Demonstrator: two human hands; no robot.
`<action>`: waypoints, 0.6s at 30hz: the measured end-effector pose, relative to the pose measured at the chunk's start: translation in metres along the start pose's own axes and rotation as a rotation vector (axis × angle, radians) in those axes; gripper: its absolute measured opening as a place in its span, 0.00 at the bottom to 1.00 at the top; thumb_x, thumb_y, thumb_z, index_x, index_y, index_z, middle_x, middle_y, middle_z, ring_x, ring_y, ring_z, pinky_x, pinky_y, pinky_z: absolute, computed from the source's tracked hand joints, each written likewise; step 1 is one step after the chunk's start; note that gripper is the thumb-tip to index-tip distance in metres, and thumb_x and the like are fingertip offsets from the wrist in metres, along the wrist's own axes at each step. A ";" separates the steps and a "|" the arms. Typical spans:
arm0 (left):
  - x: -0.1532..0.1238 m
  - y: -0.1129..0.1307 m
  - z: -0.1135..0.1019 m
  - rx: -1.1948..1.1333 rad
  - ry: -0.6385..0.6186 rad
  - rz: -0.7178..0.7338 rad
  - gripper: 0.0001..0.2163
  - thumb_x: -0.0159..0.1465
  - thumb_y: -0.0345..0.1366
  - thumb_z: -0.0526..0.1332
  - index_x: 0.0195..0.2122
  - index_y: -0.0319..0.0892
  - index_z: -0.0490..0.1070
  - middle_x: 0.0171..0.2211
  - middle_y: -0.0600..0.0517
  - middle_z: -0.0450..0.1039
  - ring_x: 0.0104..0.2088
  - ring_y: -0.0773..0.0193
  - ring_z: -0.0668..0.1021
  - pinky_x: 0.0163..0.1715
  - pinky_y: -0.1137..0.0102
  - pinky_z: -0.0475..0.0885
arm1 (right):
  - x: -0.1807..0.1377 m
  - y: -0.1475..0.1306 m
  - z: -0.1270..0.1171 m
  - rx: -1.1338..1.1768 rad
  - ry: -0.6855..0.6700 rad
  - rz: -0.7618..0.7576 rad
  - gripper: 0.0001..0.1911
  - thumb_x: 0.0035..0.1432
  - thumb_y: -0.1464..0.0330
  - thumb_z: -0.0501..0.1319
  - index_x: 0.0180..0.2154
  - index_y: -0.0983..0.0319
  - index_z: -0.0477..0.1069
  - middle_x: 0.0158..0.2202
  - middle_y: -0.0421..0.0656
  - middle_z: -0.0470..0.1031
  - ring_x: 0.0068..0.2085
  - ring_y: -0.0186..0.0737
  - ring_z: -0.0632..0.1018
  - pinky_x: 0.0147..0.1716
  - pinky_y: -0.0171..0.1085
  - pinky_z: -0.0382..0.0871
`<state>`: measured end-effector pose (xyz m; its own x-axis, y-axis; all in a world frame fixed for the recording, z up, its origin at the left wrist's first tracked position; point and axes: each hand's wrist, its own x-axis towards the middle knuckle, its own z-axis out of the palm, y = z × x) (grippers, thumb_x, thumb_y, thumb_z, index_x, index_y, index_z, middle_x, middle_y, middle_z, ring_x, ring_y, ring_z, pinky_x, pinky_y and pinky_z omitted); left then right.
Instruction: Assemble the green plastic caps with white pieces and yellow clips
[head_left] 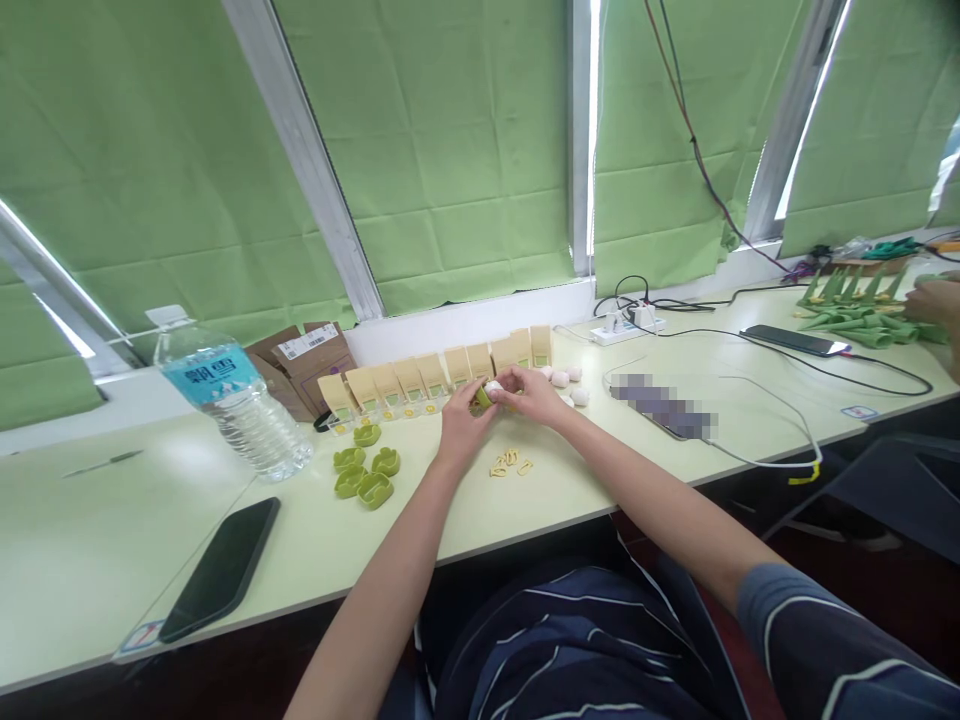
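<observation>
Both my hands meet over the table, in front of a row of small cards. My left hand (465,422) is closed around a small green cup-like piece (483,397). Fingers of my right hand (531,395) pinch a small white rounded piece (493,388) at the top of the green one; whether it sits inside cannot be told. Just below my hands lie several thin yellow loop-shaped pieces (511,462). To the left is a group of green flower-shaped pieces (375,489). Several pale pink and white rounded pieces (561,379) lie beyond my right hand.
Beige cards with clear bases (409,382) stand along the back. Left are a water bottle (225,390), cardboard box (307,370), black phone (221,570) and pen (103,463). Right are a cabled device (660,405), power strip (628,330), another phone (795,340) and another person's hand (934,302) by green pieces.
</observation>
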<state>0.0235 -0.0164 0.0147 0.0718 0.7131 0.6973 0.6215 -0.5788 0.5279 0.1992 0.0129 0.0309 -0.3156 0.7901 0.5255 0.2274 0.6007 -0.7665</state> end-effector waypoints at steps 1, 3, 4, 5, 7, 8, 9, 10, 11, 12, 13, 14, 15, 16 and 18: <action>0.000 0.001 0.000 0.007 -0.002 0.001 0.21 0.59 0.39 0.68 0.55 0.45 0.73 0.49 0.46 0.76 0.49 0.56 0.77 0.51 0.61 0.73 | 0.000 0.000 0.000 -0.001 -0.002 -0.001 0.20 0.55 0.55 0.66 0.41 0.63 0.73 0.36 0.44 0.79 0.36 0.39 0.78 0.36 0.37 0.71; -0.001 0.001 0.000 0.018 -0.012 -0.006 0.21 0.59 0.39 0.67 0.55 0.44 0.73 0.50 0.45 0.76 0.49 0.56 0.77 0.51 0.61 0.72 | 0.000 0.001 0.000 -0.005 -0.006 0.000 0.20 0.54 0.54 0.67 0.41 0.63 0.72 0.35 0.43 0.79 0.36 0.39 0.78 0.36 0.37 0.71; -0.001 0.002 0.001 0.018 -0.018 -0.016 0.21 0.60 0.39 0.67 0.55 0.44 0.72 0.50 0.45 0.76 0.49 0.56 0.77 0.52 0.61 0.72 | 0.001 0.002 0.000 -0.004 -0.008 0.000 0.21 0.55 0.53 0.66 0.41 0.62 0.73 0.35 0.43 0.79 0.36 0.39 0.78 0.36 0.37 0.71; -0.001 0.002 0.001 0.013 -0.021 -0.028 0.22 0.60 0.39 0.67 0.55 0.44 0.72 0.50 0.45 0.76 0.50 0.56 0.77 0.52 0.60 0.72 | 0.001 0.003 0.000 0.002 -0.010 -0.003 0.20 0.56 0.53 0.65 0.41 0.62 0.73 0.35 0.43 0.79 0.36 0.39 0.78 0.36 0.37 0.71; 0.000 0.003 0.002 -0.017 -0.018 -0.057 0.21 0.60 0.38 0.66 0.56 0.44 0.71 0.51 0.45 0.75 0.50 0.56 0.77 0.52 0.60 0.72 | 0.003 0.007 -0.001 0.032 -0.011 -0.015 0.20 0.59 0.52 0.62 0.41 0.62 0.74 0.36 0.44 0.79 0.35 0.38 0.78 0.37 0.37 0.72; 0.000 0.003 0.002 -0.040 -0.013 -0.071 0.21 0.60 0.38 0.66 0.55 0.44 0.71 0.51 0.45 0.75 0.49 0.56 0.77 0.51 0.61 0.72 | 0.004 0.009 -0.001 0.058 -0.010 -0.018 0.20 0.60 0.52 0.61 0.42 0.62 0.74 0.37 0.44 0.79 0.35 0.38 0.78 0.37 0.37 0.72; 0.000 0.003 0.003 -0.063 -0.005 -0.083 0.21 0.60 0.37 0.66 0.55 0.45 0.70 0.51 0.46 0.76 0.48 0.57 0.77 0.51 0.61 0.72 | 0.005 0.011 -0.001 0.092 -0.012 -0.017 0.21 0.60 0.52 0.61 0.42 0.62 0.74 0.38 0.44 0.80 0.36 0.38 0.78 0.38 0.38 0.73; 0.000 0.004 0.002 -0.086 0.004 -0.092 0.20 0.60 0.37 0.66 0.54 0.45 0.70 0.50 0.47 0.76 0.47 0.58 0.78 0.50 0.61 0.72 | 0.006 0.013 0.000 0.129 -0.009 -0.005 0.21 0.59 0.52 0.62 0.43 0.62 0.74 0.38 0.44 0.80 0.36 0.38 0.78 0.38 0.38 0.74; 0.001 0.004 0.002 -0.106 0.011 -0.097 0.20 0.60 0.36 0.66 0.53 0.45 0.70 0.49 0.47 0.76 0.46 0.58 0.78 0.50 0.62 0.72 | 0.007 0.014 0.000 0.167 -0.016 0.016 0.22 0.58 0.52 0.63 0.44 0.62 0.73 0.37 0.44 0.79 0.35 0.38 0.79 0.38 0.38 0.75; 0.001 0.004 0.001 -0.123 0.015 -0.097 0.19 0.60 0.36 0.66 0.53 0.46 0.70 0.49 0.48 0.76 0.46 0.58 0.77 0.49 0.62 0.72 | 0.008 0.015 0.000 0.212 -0.020 0.039 0.23 0.57 0.52 0.64 0.45 0.62 0.73 0.37 0.44 0.79 0.35 0.38 0.79 0.38 0.38 0.75; 0.001 0.005 0.001 -0.138 0.016 -0.090 0.19 0.60 0.37 0.66 0.52 0.46 0.70 0.49 0.48 0.76 0.48 0.58 0.77 0.50 0.62 0.71 | 0.008 0.015 0.001 0.259 -0.028 0.066 0.24 0.56 0.52 0.65 0.47 0.62 0.72 0.36 0.44 0.79 0.35 0.38 0.79 0.38 0.39 0.76; 0.002 0.006 0.000 -0.152 0.015 -0.080 0.18 0.60 0.37 0.66 0.51 0.46 0.70 0.49 0.48 0.76 0.50 0.57 0.76 0.51 0.61 0.71 | 0.008 0.014 0.001 0.307 -0.039 0.093 0.25 0.56 0.52 0.66 0.48 0.62 0.71 0.37 0.44 0.79 0.35 0.39 0.80 0.38 0.39 0.77; 0.002 0.006 -0.001 -0.169 0.010 -0.067 0.18 0.60 0.37 0.66 0.51 0.46 0.70 0.50 0.48 0.75 0.51 0.57 0.76 0.53 0.61 0.70 | 0.008 0.013 0.001 0.352 -0.058 0.118 0.26 0.56 0.52 0.66 0.50 0.62 0.71 0.38 0.45 0.79 0.36 0.39 0.80 0.39 0.39 0.78; 0.002 0.007 -0.002 -0.191 0.003 -0.054 0.18 0.61 0.37 0.66 0.51 0.46 0.69 0.51 0.47 0.75 0.53 0.56 0.75 0.55 0.60 0.69 | 0.007 0.011 0.002 0.391 -0.085 0.142 0.26 0.56 0.52 0.66 0.51 0.61 0.71 0.40 0.45 0.79 0.38 0.40 0.81 0.39 0.40 0.78; 0.002 0.009 -0.003 -0.240 -0.020 -0.031 0.17 0.62 0.37 0.65 0.52 0.46 0.68 0.53 0.47 0.74 0.56 0.57 0.74 0.58 0.60 0.67 | 0.005 0.006 0.001 0.456 -0.164 0.173 0.24 0.58 0.51 0.65 0.49 0.60 0.73 0.42 0.45 0.78 0.41 0.41 0.81 0.41 0.40 0.79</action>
<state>0.0265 -0.0215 0.0222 0.0724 0.7379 0.6710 0.4206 -0.6326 0.6503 0.1976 0.0198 0.0285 -0.4572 0.8218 0.3401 -0.1246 0.3195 -0.9394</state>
